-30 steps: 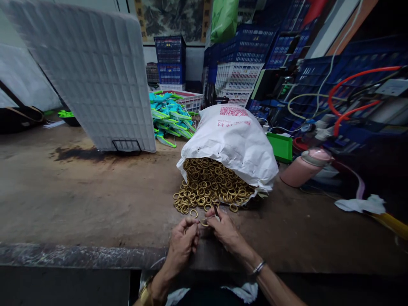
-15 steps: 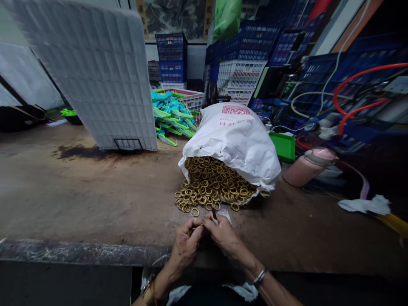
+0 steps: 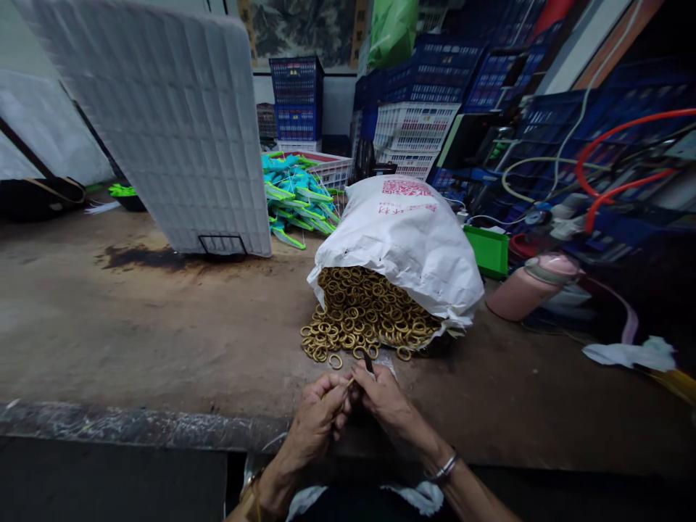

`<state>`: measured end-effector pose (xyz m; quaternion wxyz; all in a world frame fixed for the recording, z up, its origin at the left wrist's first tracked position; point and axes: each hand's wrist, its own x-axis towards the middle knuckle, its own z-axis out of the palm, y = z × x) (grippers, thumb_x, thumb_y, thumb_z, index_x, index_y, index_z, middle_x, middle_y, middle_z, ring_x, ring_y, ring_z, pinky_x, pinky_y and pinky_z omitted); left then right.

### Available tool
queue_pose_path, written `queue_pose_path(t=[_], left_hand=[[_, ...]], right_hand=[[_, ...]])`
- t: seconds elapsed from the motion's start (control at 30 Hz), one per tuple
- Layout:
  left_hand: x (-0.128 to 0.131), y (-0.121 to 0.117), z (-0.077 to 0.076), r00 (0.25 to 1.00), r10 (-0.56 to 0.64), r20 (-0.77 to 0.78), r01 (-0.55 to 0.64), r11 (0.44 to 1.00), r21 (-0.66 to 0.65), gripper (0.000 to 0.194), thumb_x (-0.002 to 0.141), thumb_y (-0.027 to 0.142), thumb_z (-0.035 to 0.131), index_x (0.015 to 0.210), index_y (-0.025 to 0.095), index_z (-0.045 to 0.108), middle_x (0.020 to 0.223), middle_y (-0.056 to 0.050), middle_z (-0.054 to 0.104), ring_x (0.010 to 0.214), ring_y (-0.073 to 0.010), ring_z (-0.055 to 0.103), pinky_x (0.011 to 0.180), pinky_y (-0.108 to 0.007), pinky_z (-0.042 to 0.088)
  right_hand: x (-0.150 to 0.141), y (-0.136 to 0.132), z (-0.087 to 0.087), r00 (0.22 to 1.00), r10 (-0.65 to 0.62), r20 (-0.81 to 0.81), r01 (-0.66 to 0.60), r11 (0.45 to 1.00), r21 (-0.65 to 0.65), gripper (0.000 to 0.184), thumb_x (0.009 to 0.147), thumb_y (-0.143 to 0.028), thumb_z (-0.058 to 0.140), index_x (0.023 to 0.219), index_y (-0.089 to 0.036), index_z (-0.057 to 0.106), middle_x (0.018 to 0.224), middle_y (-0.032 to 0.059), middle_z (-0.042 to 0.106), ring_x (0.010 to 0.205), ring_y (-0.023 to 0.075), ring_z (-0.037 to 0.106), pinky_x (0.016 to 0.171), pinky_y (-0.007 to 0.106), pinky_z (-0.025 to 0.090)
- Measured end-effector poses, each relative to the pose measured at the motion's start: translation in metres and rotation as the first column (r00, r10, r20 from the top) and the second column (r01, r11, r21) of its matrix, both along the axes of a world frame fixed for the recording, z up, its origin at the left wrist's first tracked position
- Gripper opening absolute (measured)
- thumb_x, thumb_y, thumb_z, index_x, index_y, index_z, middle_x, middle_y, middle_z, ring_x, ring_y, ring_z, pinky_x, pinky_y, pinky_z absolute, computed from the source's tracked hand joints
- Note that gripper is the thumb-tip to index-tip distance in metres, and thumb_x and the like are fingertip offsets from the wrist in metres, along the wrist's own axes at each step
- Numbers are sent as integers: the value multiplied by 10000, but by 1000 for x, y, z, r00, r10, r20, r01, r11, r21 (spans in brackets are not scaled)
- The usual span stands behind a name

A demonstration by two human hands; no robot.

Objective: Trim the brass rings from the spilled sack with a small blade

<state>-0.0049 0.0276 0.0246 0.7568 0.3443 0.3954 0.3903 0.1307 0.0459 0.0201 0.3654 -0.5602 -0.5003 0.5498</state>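
At the table's front edge, my left hand (image 3: 320, 415) pinches a brass-coloured ring (image 3: 351, 381) between thumb and fingers. My right hand (image 3: 388, 400) is closed beside it, thumb close to the ring. A slim dark tool (image 3: 368, 362) sticks up out of the right hand; the rest of it is hidden in the palm, so its kind is unclear. Just beyond both hands, a white woven sack (image 3: 402, 232) lies on its side with its mouth towards me. Many similar rings (image 3: 353, 319) spill from it, and one loose ring (image 3: 336, 361) lies in front.
A white quilted panel (image 3: 163, 130) stands on the table at left. Behind it is a pile of blue-green plastic pieces (image 3: 299, 196). On the right are a green tray (image 3: 486, 251), a pink bottle (image 3: 530, 288) and orange hoses (image 3: 592, 174). Stacked crates (image 3: 418, 123) stand behind.
The left hand has turned slightly, its lower fingers coming into sight, and the ring between the hands shows more clearly. The whole view has shifted slightly.
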Motion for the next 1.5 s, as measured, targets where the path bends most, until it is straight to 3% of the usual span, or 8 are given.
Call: queue_pose_path(t=[0.13, 0.23, 0.4, 0.63, 0.8, 0.9, 1.13, 1.5], left_hand=[[1, 1, 3, 998, 59, 6, -59, 997, -45, 293, 714, 425, 616, 763, 167, 488, 555, 71, 467, 354, -8, 330, 332, -124, 205], [1, 3, 3, 995, 97, 19, -96, 994, -58, 297, 706, 417, 627, 776, 165, 485, 561, 68, 478, 363, -8, 352, 343, -119, 220], [1, 1, 0, 994, 111, -8, -111, 993, -43, 287, 712, 403, 622, 768, 162, 477, 571, 57, 491, 377, -11, 365, 354, -119, 239], [-3, -1, -6, 996, 85, -18, -85, 996, -25, 276, 730, 404, 600, 707, 166, 463, 535, 67, 460, 363, -11, 328, 340, -127, 209], [-4, -11, 2, 998, 1, 61, 5, 995, -100, 299, 682, 411, 647, 754, 158, 504, 517, 67, 469, 343, -15, 315, 326, -143, 199], [-3, -15, 2, 990, -11, 141, 34, 986, -161, 315, 660, 415, 669, 735, 165, 493, 521, 67, 469, 347, -16, 322, 327, -141, 201], [-8, -10, -7, 986, 17, 167, 14, 984, -179, 302, 696, 415, 639, 722, 156, 486, 710, -2, 572, 427, -32, 428, 332, -133, 255], [-12, -2, -4, 968, 49, 247, 3, 978, -207, 264, 711, 318, 612, 911, 190, 496, 675, 19, 573, 395, -39, 433, 325, -128, 222]], right_hand=[[4, -3, 0, 960, -54, 275, 0, 981, 192, 292, 827, -350, 371, 620, -188, 499, 550, -14, 492, 529, 112, 433, 514, 219, 323], [5, -8, -4, 845, 21, 534, -197, 941, 275, 147, 769, -185, 396, 695, -202, 522, 590, -10, 529, 561, 124, 452, 549, 228, 307], [1, -14, -7, 637, 65, 768, -358, 908, 219, 276, 624, -42, 392, 810, -195, 526, 689, 13, 604, 619, 141, 516, 569, 234, 289], [-4, -13, 2, 444, 88, 892, -380, 920, 98, 278, 677, -39, 394, 876, -166, 540, 745, 59, 649, 640, 163, 567, 558, 250, 284], [13, 2, -7, 395, 31, 918, -195, 979, 51, 293, 714, -47, 402, 952, -157, 532, 743, 68, 655, 648, 167, 585, 529, 248, 257], [25, 14, -13, 410, -96, 907, -117, 981, 157, 244, 759, -81, 424, 965, -171, 520, 761, 56, 653, 678, 162, 593, 549, 242, 262], [22, 30, -24, 358, -217, 908, -107, 957, 271, 136, 846, -299, 468, 924, -188, 475, 726, 43, 637, 644, 174, 603, 524, 244, 243], [22, 29, -22, 320, -192, 928, -118, 964, 240, 152, 816, -210, 457, 967, -204, 461, 800, 30, 656, 669, 172, 611, 522, 260, 219]])
